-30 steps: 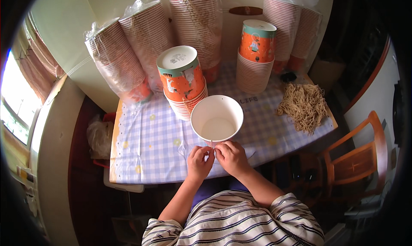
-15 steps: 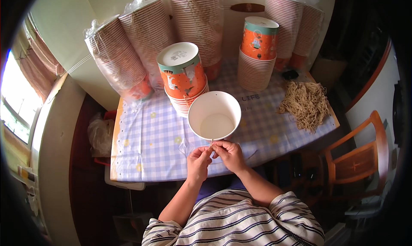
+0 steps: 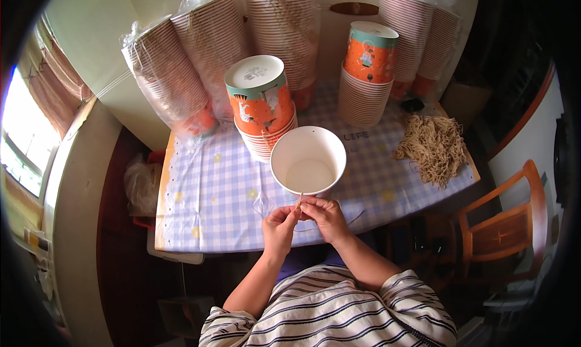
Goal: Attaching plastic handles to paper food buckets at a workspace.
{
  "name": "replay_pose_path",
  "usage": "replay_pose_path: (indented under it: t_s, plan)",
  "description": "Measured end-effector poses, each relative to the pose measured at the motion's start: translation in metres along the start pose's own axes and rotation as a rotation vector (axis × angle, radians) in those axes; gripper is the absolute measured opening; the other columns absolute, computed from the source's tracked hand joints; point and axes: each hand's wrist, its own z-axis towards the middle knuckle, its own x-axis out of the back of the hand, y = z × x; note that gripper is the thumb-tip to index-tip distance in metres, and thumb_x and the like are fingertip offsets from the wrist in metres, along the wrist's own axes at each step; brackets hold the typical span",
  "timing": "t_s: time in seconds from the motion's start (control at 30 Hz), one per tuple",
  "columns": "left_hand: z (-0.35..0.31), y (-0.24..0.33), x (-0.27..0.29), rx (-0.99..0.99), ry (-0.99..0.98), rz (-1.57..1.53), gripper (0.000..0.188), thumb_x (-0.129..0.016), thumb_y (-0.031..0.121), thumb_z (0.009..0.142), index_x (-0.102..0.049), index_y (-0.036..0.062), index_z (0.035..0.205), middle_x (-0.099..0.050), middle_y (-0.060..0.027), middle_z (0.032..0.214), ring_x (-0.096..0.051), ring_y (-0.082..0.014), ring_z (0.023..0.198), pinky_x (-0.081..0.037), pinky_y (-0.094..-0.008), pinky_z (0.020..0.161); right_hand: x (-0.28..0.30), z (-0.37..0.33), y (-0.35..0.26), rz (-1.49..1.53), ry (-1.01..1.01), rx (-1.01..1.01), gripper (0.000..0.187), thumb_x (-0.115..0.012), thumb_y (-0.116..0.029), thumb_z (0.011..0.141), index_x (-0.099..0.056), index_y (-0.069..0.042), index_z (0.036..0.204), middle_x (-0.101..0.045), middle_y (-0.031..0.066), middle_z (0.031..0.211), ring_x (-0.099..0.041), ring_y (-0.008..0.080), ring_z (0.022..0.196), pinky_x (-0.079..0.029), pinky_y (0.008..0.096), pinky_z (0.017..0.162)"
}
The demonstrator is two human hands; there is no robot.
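Note:
A white-lined paper bucket (image 3: 308,153) stands tilted toward me on the table, its open mouth up. A small dark hole shows near its far rim. At the near rim, my left hand (image 3: 280,227) and my right hand (image 3: 327,219) meet, fingertips pinched together. Between them is a short end of thin beige cord (image 3: 301,197) touching the rim. Whether it passes through a hole there is hidden by the fingers. Both hands are closed on the cord. A tangled heap of beige cords (image 3: 433,148) lies at the right of the table.
Behind the bucket stands a stack of upturned orange-and-green paper buckets (image 3: 260,108), with a second stack (image 3: 367,75) further right. Tall plastic-wrapped bucket stacks (image 3: 169,75) line the wall. A blue-checked tablecloth (image 3: 206,208) covers the table. A wooden chair (image 3: 502,226) is at the right.
The hands stay pinched at the near rim, with only slight finger movement. The bucket shifts a little to the right in the picture, as does the whole view.

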Motion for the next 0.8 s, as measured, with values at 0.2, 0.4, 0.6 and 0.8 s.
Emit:
replay_pose_path:
  t_s: [0.2, 0.4, 0.6, 0.8]
  plan:
    - [0.003, -0.003, -0.002, -0.008, 0.007, -0.008, 0.012, -0.064, 0.008, 0.085, -0.062, -0.0042, 0.086, -0.063, -0.0049, 0.074, -0.047, -0.005, 0.057, -0.035, -0.0186, 0.052, 0.001, 0.001, 0.004, -0.029, -0.006, 0.012, 0.019, -0.059, -0.014, 0.088, -0.066, 0.001, 0.099, -0.066, 0.0042, 0.088, -0.061, 0.01, 0.079, -0.052, 0.0256, 0.074]
    - [0.004, -0.005, 0.005, 0.014, 0.028, 0.056, 0.013, -0.065, 0.008, 0.084, -0.062, -0.0052, 0.084, -0.061, -0.0029, 0.071, -0.05, -0.0053, 0.061, -0.039, -0.0181, 0.055, -0.003, 0.001, 0.001, -0.006, 0.026, -0.005, 0.018, -0.06, -0.014, 0.088, -0.066, 0.0, 0.097, -0.066, 0.0032, 0.089, -0.061, 0.0092, 0.078, -0.051, 0.0251, 0.073]
    - [0.003, -0.003, 0.005, -0.058, 0.04, 0.156, 0.015, -0.066, 0.01, 0.084, -0.063, -0.0042, 0.082, -0.06, 0.0001, 0.07, -0.049, -0.0031, 0.061, -0.039, -0.0173, 0.053, -0.005, 0.001, -0.001, 0.05, 0.111, -0.083, 0.018, -0.062, -0.018, 0.085, -0.068, -0.004, 0.095, -0.066, 0.0003, 0.085, -0.057, 0.0066, 0.073, -0.046, 0.0211, 0.066]
    - [0.0, -0.008, 0.003, -0.274, 0.099, 0.419, 0.011, -0.068, 0.004, 0.079, -0.062, -0.0009, 0.086, -0.062, -0.0026, 0.07, -0.054, -0.0054, 0.058, -0.041, -0.0193, 0.049, 0.0, 0.001, -0.001, 0.13, 0.078, -0.175, 0.016, -0.064, -0.018, 0.084, -0.069, -0.006, 0.092, -0.065, -0.0015, 0.081, -0.05, 0.0044, 0.064, -0.042, 0.0192, 0.06]
